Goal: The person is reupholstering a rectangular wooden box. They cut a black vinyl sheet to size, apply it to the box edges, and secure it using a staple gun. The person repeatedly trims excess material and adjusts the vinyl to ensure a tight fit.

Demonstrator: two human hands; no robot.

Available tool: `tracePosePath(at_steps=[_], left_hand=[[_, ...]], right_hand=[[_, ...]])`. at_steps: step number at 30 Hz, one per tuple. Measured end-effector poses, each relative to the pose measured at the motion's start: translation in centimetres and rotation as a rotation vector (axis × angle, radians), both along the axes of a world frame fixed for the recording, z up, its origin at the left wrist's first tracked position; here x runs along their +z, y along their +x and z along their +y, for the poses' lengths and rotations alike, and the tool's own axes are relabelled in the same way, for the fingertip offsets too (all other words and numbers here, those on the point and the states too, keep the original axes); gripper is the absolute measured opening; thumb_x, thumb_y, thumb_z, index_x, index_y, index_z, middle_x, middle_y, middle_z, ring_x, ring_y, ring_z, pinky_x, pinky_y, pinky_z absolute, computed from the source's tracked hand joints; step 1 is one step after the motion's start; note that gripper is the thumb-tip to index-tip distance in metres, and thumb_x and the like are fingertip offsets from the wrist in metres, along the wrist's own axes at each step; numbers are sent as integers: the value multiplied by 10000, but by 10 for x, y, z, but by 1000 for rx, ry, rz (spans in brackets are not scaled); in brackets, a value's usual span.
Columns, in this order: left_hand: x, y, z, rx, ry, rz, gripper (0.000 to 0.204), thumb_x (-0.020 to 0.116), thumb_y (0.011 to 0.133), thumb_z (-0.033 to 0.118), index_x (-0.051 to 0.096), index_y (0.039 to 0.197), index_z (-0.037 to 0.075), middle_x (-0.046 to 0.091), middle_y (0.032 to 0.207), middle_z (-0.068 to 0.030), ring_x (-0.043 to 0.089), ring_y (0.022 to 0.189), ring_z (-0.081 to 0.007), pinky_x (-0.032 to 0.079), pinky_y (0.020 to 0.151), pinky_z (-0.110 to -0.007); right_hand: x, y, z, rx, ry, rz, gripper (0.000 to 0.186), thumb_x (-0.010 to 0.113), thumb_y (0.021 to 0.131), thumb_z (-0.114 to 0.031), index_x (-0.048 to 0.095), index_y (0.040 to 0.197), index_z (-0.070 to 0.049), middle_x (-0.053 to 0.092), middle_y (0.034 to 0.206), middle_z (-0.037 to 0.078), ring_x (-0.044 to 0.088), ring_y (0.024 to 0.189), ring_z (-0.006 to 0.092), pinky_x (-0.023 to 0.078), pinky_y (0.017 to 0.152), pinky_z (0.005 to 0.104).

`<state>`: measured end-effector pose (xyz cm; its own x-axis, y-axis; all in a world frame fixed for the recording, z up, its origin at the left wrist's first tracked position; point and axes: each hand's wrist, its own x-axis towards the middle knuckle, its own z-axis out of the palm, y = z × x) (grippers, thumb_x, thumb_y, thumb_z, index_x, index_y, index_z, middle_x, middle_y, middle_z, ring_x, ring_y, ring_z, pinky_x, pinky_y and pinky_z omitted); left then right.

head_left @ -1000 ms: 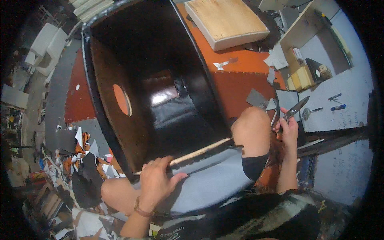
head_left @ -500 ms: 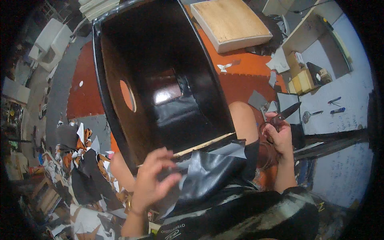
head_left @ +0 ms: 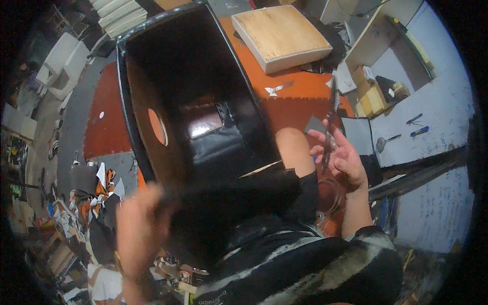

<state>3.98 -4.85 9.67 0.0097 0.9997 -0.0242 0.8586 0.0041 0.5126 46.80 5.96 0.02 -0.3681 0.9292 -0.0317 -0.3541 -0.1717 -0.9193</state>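
A large box covered in black leatherette (head_left: pixel 244 66) stands tilted before me, its hollow inside facing up. One brown inner wall has a round hole, and a rectangular opening shows deeper in. Along its near edge a black leatherette flap (head_left: pixel 229 198) is stretched over my lap. My left hand (head_left: pixel 140 223), blurred by motion, is closed at the flap's left corner; its fingertips are partly smeared. To the right of the box, my right hand (head_left: pixel 343 157) holds a pair of dark scissors (head_left: pixel 331 114) with the blades pointing up, its fingers loosely spread around the handles.
An orange-brown sheet (head_left: pixel 300 109) lies under the box. Beyond it rests a padded board (head_left: pixel 282 38). A white surface at right bears pens (head_left: pixel 420 131) and yellow foam blocks (head_left: pixel 371 104). Heaped scraps (head_left: pixel 104 208) cover the floor at left. White foam pieces (head_left: pixel 63 66) stand farther back.
My left hand has moved left and down, and the flap now stretches toward it with its matte side showing. The scissors have swung from pointing right to pointing up.
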Motion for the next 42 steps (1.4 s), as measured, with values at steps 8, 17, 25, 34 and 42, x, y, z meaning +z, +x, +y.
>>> tracePosePath(at_steps=[8,17,25,34,42], left_hand=[[-23,-25,199,-91,54,455,277,803,909,273,819,1150,136,786,1060,-179,740,1014,-424,589,889,-497],[-155,-38,200,-44,-159,382,295,766,952,320,811,1193,156,791,1118,-161,744,1056,-395,593,921,-501],[-184,-41,201,-118,-200,25,303,671,992,202,753,1214,13,791,1103,-208,760,1027,-362,582,911,-475],[-111,-39,237,-72,-324,-552,503,854,920,394,763,1186,-23,767,1014,-55,694,939,-148,543,892,-302],[-28,-14,276,-357,-390,-240,392,957,774,296,792,1005,26,787,896,-37,690,822,-141,546,784,-373]], right_hand=[[-24,-65,15,-153,89,-458,545,974,807,-175,629,1215,-66,578,853,-78,571,810,27,498,749,230],[-49,-79,17,-261,162,-682,448,920,777,-24,618,1106,-50,611,1115,48,640,997,140,554,860,316],[-71,-73,31,-181,219,-479,403,846,834,23,637,1174,-39,613,1108,20,638,979,120,555,890,302],[-40,-78,44,-92,-33,-274,418,867,884,-101,640,1233,-75,635,1052,-36,613,996,78,508,925,271],[-28,-89,75,-138,85,-440,392,862,901,-88,646,1226,-53,664,1061,-17,625,961,80,524,883,276]])
